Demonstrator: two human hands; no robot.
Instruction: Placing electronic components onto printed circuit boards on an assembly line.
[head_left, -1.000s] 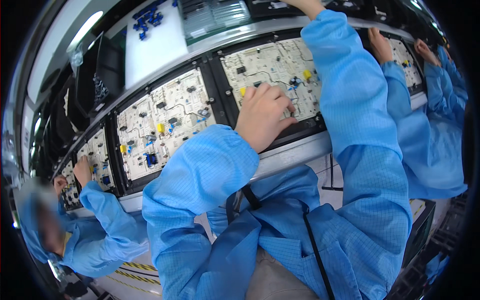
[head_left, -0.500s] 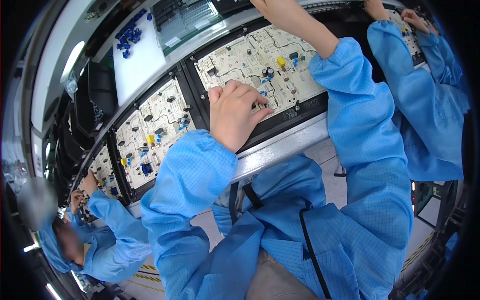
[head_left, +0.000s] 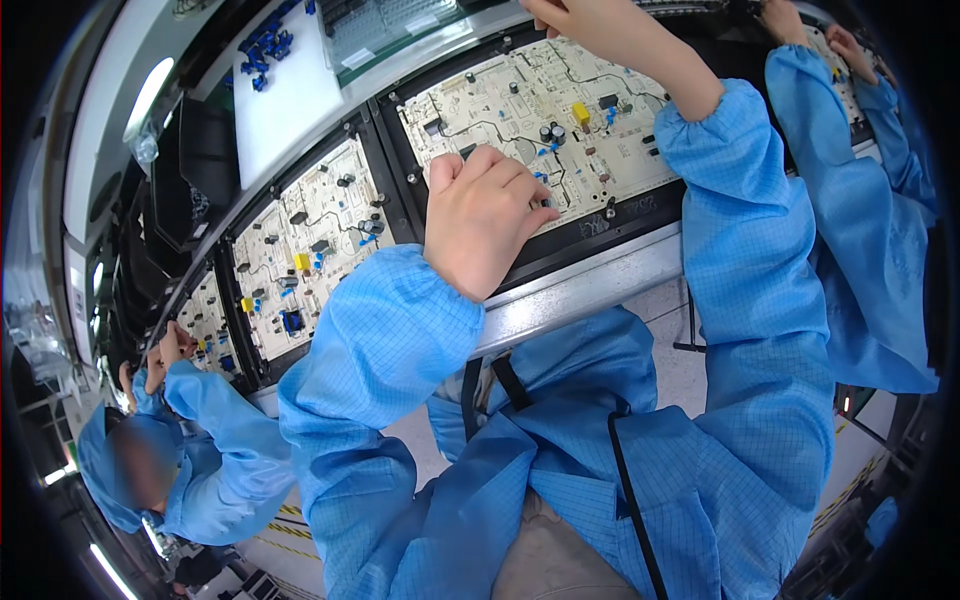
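A cream circuit board [head_left: 600, 150] with black, blue and yellow parts lies in a black frame in front of me. My left hand [head_left: 482, 222] rests on its lower left part, fingers curled under, fingertips pressed to the board. My right hand [head_left: 568, 14] reaches past the board's upper edge and is cut off by the picture's top edge, so its fingers are hidden. Both my arms are in blue coat sleeves.
Two more boards [head_left: 300, 250] [head_left: 212, 330] sit in frames to the left along a metal rail [head_left: 590, 285]. A co-worker in blue [head_left: 205, 440] works at the far left, another [head_left: 860, 170] at the right. A white tray with blue parts [head_left: 268, 50] stands behind.
My left hand has stayed curled on the board. My right arm has stretched farther up and left over the board, baring the forearm. The view has shifted.
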